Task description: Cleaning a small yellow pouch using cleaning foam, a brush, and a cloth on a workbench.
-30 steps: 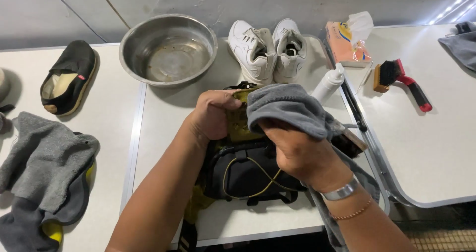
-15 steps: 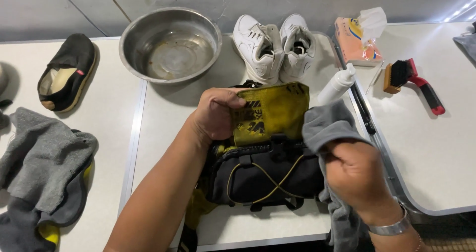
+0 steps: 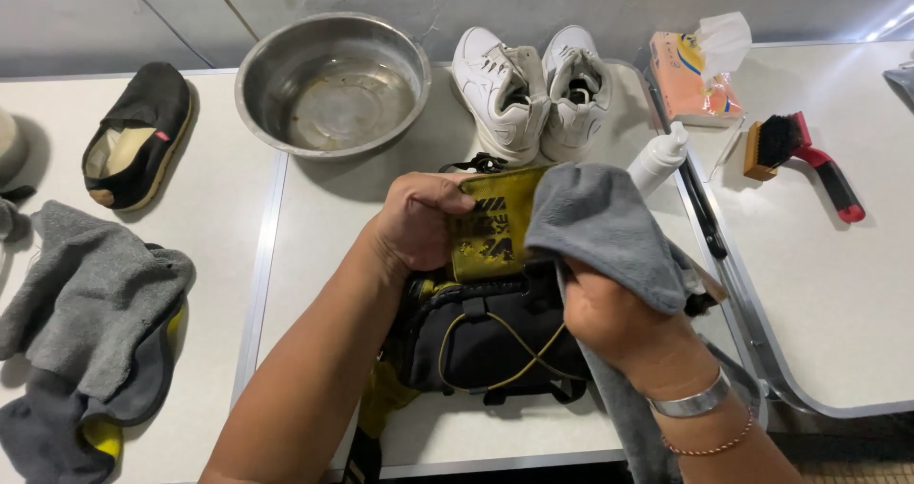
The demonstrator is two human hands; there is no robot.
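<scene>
White table (image 3: 314,256) first, with a second one just to the right. In the near middle, a black bag (image 3: 495,341) with a yellow cord crossed on top. Lying flat, long side running left to right, with a strap hanging off the near edge. At the near left, a heap of grey rags (image 3: 86,294). At the far middle, a round metal bowl (image 3: 333,84), and right of it a pair of white shoes (image 3: 533,89), toes toward the bag. Next, a grey cloth (image 3: 600,227), bunched in the right hand (image 3: 619,317), fingers closed tight on it. Half a second ago, held low and off to the right, with the whole yellow flap (image 3: 490,222) bare. Now lifted back up and pressed over the flap's right edge. So, as a guess, rubbing the flap again with a new stroke. Flap pulled up from the bag's far side, pointing far toward the shoes, its long side running near to far. Left hand (image 3: 419,222) closed on the flap's left top corner, same grip as before, keeping it stretched. Smaller bits: a black slipper (image 3: 138,132) at the far left, a tissue pack (image 3: 690,79) and a red brush (image 3: 800,156) at the far right, a white bottle (image 3: 659,158) just beside the cloth.
</scene>
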